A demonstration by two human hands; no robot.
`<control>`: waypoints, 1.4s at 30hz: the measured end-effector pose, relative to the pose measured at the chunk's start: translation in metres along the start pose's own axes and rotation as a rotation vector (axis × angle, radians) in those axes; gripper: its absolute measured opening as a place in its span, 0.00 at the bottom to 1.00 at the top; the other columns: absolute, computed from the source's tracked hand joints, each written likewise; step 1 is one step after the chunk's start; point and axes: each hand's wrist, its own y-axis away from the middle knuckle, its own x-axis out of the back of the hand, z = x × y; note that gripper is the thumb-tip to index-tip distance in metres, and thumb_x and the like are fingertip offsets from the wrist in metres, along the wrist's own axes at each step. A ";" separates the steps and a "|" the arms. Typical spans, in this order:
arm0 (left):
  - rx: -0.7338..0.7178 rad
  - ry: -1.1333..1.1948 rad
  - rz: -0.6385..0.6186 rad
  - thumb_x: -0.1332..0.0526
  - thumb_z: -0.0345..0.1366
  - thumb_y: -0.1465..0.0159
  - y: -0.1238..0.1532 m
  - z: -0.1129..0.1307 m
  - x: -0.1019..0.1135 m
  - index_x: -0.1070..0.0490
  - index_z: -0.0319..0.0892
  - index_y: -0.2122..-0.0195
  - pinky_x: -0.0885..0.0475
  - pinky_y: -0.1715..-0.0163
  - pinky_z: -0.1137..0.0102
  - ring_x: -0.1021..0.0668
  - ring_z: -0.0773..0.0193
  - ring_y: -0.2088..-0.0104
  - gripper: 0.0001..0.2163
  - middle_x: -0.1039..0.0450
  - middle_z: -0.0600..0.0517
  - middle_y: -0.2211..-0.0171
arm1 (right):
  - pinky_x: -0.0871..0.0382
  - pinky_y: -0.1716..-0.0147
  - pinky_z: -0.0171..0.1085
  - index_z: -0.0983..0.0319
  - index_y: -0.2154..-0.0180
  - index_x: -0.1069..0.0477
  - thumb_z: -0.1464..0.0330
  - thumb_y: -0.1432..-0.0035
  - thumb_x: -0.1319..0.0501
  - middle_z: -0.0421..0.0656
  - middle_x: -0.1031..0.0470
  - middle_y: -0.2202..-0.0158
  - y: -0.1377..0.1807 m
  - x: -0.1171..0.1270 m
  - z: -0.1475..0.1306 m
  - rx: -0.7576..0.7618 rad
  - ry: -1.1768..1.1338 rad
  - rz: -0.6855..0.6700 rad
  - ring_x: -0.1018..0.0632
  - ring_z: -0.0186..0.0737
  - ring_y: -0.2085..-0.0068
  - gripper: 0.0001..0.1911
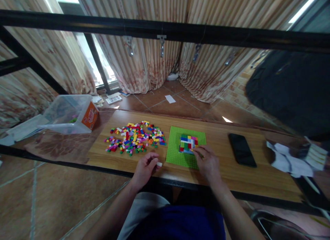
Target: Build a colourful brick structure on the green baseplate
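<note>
My left hand is closed near the table's front edge, with a small white toy brick pinched between thumb and fingers. To its right lies a green baseplate, bearing a low, roughly square build of multicoloured bricks. At the right front corner of that build, my right hand has its fingertips pressed together. Whatever they pinch is too small to make out. A wide pile of loose coloured bricks spreads over the wooden board beyond my left hand.
A clear plastic box with an orange label stands at the far left. Right of the baseplate lies a black phone, then crumpled white papers. A black metal bar with hanging clips crosses above the table.
</note>
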 end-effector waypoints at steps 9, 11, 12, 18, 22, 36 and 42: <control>-0.001 -0.016 -0.004 0.34 0.43 0.45 0.001 0.002 -0.001 0.30 0.41 0.62 0.31 0.76 0.74 0.26 0.69 0.78 0.14 0.27 0.55 0.76 | 0.28 0.66 0.41 0.61 0.65 0.23 0.54 0.46 0.39 0.48 0.25 0.62 0.000 -0.002 -0.003 -0.219 -0.189 0.061 0.24 0.40 0.66 0.18; 0.004 -0.017 -0.001 0.34 0.44 0.45 0.001 0.001 -0.001 0.30 0.41 0.62 0.31 0.76 0.74 0.26 0.68 0.77 0.14 0.27 0.55 0.76 | 0.28 0.65 0.41 0.62 0.62 0.24 0.53 0.48 0.38 0.48 0.24 0.62 0.000 -0.003 -0.001 -0.311 -0.253 0.091 0.24 0.40 0.67 0.20; 0.008 -0.018 0.000 0.34 0.44 0.45 0.001 0.000 0.000 0.30 0.41 0.62 0.31 0.76 0.74 0.26 0.68 0.77 0.15 0.27 0.56 0.76 | 0.28 0.65 0.41 0.63 0.61 0.25 0.52 0.48 0.38 0.48 0.23 0.62 0.000 -0.003 0.000 -0.363 -0.289 0.110 0.24 0.40 0.67 0.22; -0.005 -0.036 -0.009 0.35 0.44 0.45 0.000 -0.002 0.001 0.31 0.41 0.62 0.30 0.74 0.74 0.25 0.68 0.75 0.15 0.27 0.56 0.74 | 0.30 0.64 0.41 0.65 0.53 0.29 0.50 0.49 0.39 0.49 0.24 0.61 -0.010 -0.010 0.000 -0.467 -0.304 0.165 0.24 0.41 0.66 0.29; -0.002 -0.037 -0.006 0.35 0.44 0.45 0.000 -0.001 0.001 0.31 0.40 0.61 0.30 0.74 0.73 0.25 0.67 0.75 0.15 0.27 0.55 0.75 | 0.31 0.64 0.43 0.66 0.51 0.30 0.50 0.48 0.39 0.51 0.25 0.60 -0.013 -0.015 -0.002 -0.455 -0.198 0.146 0.25 0.42 0.66 0.31; 0.038 -0.019 0.007 0.35 0.43 0.46 0.001 0.001 -0.003 0.31 0.40 0.61 0.30 0.74 0.75 0.25 0.69 0.76 0.15 0.27 0.56 0.75 | 0.32 0.59 0.44 0.62 0.51 0.28 0.54 0.38 0.47 0.50 0.27 0.60 -0.002 -0.027 -0.004 -0.219 -0.060 0.176 0.26 0.44 0.61 0.23; 0.036 -0.035 0.039 0.34 0.45 0.46 0.004 0.005 -0.006 0.29 0.40 0.62 0.30 0.74 0.75 0.25 0.68 0.76 0.16 0.26 0.55 0.76 | 0.31 0.57 0.46 0.63 0.50 0.28 0.54 0.39 0.46 0.52 0.25 0.58 -0.002 -0.027 -0.006 -0.235 -0.110 0.181 0.25 0.45 0.59 0.24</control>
